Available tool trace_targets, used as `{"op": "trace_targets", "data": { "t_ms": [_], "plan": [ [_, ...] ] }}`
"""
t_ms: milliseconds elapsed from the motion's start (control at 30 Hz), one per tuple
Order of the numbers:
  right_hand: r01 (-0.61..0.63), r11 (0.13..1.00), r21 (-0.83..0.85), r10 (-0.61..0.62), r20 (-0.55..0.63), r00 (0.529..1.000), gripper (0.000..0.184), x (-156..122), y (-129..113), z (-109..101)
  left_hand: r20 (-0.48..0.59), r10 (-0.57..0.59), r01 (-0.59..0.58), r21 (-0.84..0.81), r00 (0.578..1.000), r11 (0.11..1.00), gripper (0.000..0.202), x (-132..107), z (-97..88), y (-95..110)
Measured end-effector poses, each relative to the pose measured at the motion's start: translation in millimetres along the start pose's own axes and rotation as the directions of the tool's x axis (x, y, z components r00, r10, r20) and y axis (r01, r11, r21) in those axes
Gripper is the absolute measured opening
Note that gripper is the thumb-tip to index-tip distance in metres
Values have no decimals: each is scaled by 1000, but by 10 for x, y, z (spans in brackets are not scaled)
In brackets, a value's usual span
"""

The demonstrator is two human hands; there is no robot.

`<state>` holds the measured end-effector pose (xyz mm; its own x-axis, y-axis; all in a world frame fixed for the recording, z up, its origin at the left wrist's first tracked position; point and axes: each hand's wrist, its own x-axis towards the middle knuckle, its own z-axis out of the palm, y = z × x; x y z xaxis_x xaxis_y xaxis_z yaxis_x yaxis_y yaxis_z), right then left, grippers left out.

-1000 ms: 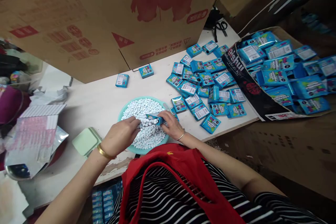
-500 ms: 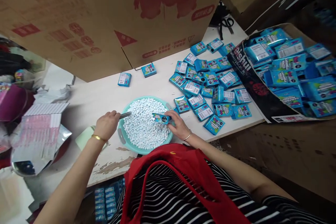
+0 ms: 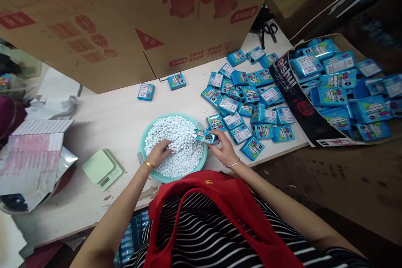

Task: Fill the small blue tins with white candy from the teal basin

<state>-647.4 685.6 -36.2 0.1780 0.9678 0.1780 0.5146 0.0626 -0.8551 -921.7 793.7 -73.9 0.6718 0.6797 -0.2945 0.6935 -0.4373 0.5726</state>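
Note:
A turquoise plastic basin [image 3: 142, 144] full of small white candies [image 3: 180, 163] stands in front of me at the table's edge. My left hand [image 3: 159, 153] is low over the candies, fingers curled at their surface; what they hold, if anything, is hidden. My right hand [image 3: 223, 149] grips a small blue candy box [image 3: 205, 136] over the basin's right rim. The box lies tilted on its side, one end toward the candies. Several white candies sit at that end.
Many blue candy boxes [image 3: 251, 92] lie on the table to the right, beside a full carton [image 3: 298, 96]. Two boxes stand near the large cardboard box [image 3: 119, 42] behind. A green scale [image 3: 103, 168] sits left; scissors [image 3: 270, 29] lie at the back.
My left hand has moved right and down into the candies; the grey metal tool it held no longer shows. My right hand has shifted right with the candy box. The scale has come into fuller view.

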Motion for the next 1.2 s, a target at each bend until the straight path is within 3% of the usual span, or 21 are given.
{"op": "trace_targets", "data": {
  "t_ms": [167, 267, 367, 467, 633, 733, 833, 933, 1067, 1100, 1200],
  "plan": [
    [37, 999, -22, -37, 0, 999, 33, 20, -10, 51, -150, 106, -133, -180, 983, 975, 26, -306, -440, 234],
    [105, 994, -28, -103, 51, 993, 37, 56, -54, 134, -137, 161, -180, -139, 977, 974, 24, -394, -766, 487],
    [176, 984, -23, -172, 107, 979, 42, 89, -134, 237, -30, 195, -195, 15, 980, 981, 22, -413, -1030, 751],
    [230, 973, -17, -226, 131, 965, 45, 101, -209, 337, 84, 135, -153, 258, 987, 954, 21, -417, -1198, 1035],
    [252, 967, 31, -254, 149, 956, 44, 75, -244, 443, 164, -17, -85, 592, 986, 801, 26, -463, -1332, 1594],
    [241, 969, 60, -247, 157, 956, 46, 52, -221, 459, 196, -26, -111, 653, 980, 749, 30, -511, -1392, 1811],
    [206, 973, 106, -222, 165, 961, 47, 28, -188, 464, 154, 6, -99, 601, 988, 793, 25, -551, -1463, 1752],
    [176, 972, 157, -202, 171, 964, 47, 0, -167, 506, 91, 52, -86, 422, 995, 902, 13, -543, -1468, 1451],
    [141, 966, 216, -182, 185, 966, 47, 1, -217, 643, 32, 166, -169, 106, 986, 980, 57, -409, -1232, 986],
    [129, 964, 232, -176, 196, 965, 45, 24, -250, 681, 25, 187, -188, 66, 982, 980, 59, -360, -1154, 892],
    [88, 946, 313, -174, 259, 950, 36, 210, -359, 784, 47, 198, -200, 37, 979, 979, 35, -224, -1036, 651]
  ]
}}
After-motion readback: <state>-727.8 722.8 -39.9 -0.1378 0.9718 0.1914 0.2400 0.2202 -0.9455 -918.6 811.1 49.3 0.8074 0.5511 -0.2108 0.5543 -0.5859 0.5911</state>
